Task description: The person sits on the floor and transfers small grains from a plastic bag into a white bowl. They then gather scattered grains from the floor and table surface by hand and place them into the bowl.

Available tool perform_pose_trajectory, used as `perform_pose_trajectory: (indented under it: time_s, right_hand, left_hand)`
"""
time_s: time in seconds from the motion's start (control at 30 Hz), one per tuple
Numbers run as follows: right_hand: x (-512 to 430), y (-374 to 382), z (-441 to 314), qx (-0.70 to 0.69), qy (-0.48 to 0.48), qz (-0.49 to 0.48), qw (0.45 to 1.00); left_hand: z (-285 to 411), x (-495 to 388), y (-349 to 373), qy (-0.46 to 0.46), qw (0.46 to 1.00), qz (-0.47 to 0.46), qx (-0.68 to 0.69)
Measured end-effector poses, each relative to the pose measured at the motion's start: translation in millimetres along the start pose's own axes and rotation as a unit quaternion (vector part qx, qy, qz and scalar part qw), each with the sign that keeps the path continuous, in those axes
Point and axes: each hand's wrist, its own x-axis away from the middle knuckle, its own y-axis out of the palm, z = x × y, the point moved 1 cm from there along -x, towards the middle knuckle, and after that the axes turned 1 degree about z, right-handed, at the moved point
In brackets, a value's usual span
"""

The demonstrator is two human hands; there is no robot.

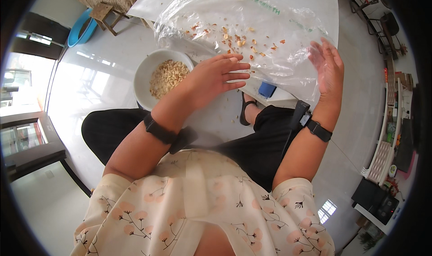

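My left hand (216,74) is open, palm down with the fingers apart, over the near edge of a clear plastic bag (287,23). Green print runs across the bag, which is spread over a white table. My right hand (327,67) is raised at the bag's right edge. Its thumb side shows through the film; whether the fingers pinch it is hard to see. Peanut pieces and reddish skins (239,43) lie scattered on the plastic. Left of my left hand, a white bowl (140,77) holds many shelled peanut halves (168,75), partly hidden by my forearm.
The white table (324,6) extends beyond the bag. A blue object (266,89) sits below the table's near edge. Farther left are a wooden stool (103,13) and a blue basin (82,31). Along the right side runs a shelf (384,155) with household items. Small bits lie on the floor.
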Motion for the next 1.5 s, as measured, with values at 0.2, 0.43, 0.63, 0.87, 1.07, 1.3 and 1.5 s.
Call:
perform_pose_trajectory:
  time_s: [0.2,0.43,0.63,0.87,1.07,1.3,1.5]
  right_hand:
    - [27.9,1.2,-13.1,0.163,-0.029,-0.063,0.984]
    - [67.5,21.6,-13.3,0.369,-0.015,-0.125,0.921]
    - [75.2,25.0,-3.2,0.517,0.014,-0.124,0.847]
    - [82.7,21.6,-26.0,0.276,-0.023,-0.045,0.960]
    - [89.4,10.9,-32.6,0.066,-0.030,-0.012,0.997]
    - [94.9,-19.5,-33.7,0.026,-0.030,0.052,0.998]
    - [103.7,-21.6,-40.3,0.148,-0.035,-0.012,0.988]
  left_hand:
    - [-0.4,-5.2,-5.6,-0.010,1.000,0.019,-0.012]
    - [6.0,-9.1,-12.6,-0.008,1.000,0.003,0.004]
    - [6.5,-4.6,-13.0,-0.014,1.000,0.016,0.010]
    - [14.2,0.2,-27.0,-0.005,0.999,0.045,0.023]
    - [23.1,3.3,-48.2,0.041,0.994,0.103,-0.017]
    - [26.4,3.9,-68.9,0.179,0.920,0.195,-0.290]
    - [32.9,-9.3,-79.5,0.247,0.834,0.247,-0.426]
